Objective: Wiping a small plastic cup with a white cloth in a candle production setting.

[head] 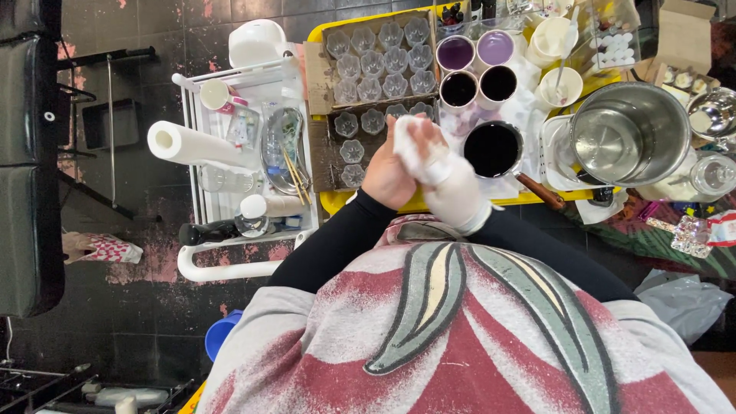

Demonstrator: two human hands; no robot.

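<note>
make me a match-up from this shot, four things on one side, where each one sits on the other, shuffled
Things:
1. paper towel roll
2. steel pot
3. small dark pot
4. clear moulds

Places:
A. far right of the yellow table
B. on the white cart
C. just right of the hands
D. in cardboard trays beyond the hands

Pairs: 1-B, 2-A, 3-C, 4-D
</note>
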